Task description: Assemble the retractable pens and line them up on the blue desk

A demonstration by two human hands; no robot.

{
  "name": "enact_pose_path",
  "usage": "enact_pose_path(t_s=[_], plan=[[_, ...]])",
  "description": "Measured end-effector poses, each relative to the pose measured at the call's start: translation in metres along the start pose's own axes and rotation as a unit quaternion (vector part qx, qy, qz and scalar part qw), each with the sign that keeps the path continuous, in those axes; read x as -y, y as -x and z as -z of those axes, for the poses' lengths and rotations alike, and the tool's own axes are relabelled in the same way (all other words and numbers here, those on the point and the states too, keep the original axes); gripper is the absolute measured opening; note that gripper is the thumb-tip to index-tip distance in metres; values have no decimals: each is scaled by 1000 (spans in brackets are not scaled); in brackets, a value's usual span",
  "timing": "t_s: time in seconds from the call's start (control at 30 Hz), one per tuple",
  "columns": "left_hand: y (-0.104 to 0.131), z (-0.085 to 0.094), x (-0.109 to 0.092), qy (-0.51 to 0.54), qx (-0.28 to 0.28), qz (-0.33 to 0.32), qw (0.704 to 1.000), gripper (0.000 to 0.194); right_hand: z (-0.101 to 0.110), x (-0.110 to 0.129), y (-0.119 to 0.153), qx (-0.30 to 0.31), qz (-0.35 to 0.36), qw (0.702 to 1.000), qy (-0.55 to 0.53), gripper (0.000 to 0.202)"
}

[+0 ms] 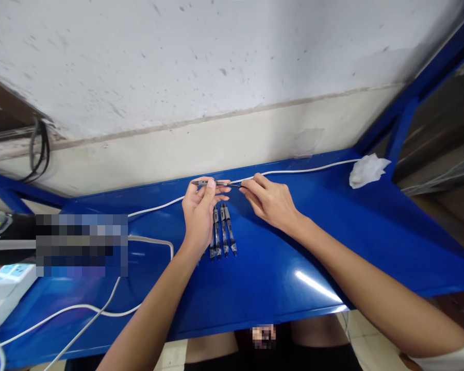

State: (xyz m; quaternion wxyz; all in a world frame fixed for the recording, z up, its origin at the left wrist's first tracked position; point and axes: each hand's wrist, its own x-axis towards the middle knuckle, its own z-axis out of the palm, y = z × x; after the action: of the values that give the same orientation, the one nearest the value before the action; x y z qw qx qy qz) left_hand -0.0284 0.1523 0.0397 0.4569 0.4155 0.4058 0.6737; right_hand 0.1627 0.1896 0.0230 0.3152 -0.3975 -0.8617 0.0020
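My left hand (pixel 199 211) pinches a grey pen barrel (pixel 202 183) held level above the blue table (pixel 332 242). My right hand (pixel 268 201) grips a thin dark refill (pixel 235 184) that runs from its fingertips into the barrel's end. Three assembled pens (pixel 223 231) lie side by side on the table just below and between both hands, tips toward me.
A white cable (pixel 305 169) runs along the table's back edge by the wall. A crumpled white tissue (pixel 367 170) lies at the far right corner. A white power strip (pixel 5 288) and more white cables (pixel 81 309) sit at the left. Blue frame posts rise at right.
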Motion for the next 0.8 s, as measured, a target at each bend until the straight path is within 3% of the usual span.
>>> enact_pose_path(t_s=[0.33, 0.57, 0.8], plan=[[0, 1, 1, -8, -8, -8, 1000, 29, -1, -1, 1, 13, -7, 1000, 7, 32], [1, 0, 2, -17, 26, 10, 999, 32, 0, 1, 0, 17, -8, 1000, -4, 34], [-2, 3, 3, -17, -11, -26, 999, 30, -2, 1, 0, 8, -20, 1000, -20, 35]])
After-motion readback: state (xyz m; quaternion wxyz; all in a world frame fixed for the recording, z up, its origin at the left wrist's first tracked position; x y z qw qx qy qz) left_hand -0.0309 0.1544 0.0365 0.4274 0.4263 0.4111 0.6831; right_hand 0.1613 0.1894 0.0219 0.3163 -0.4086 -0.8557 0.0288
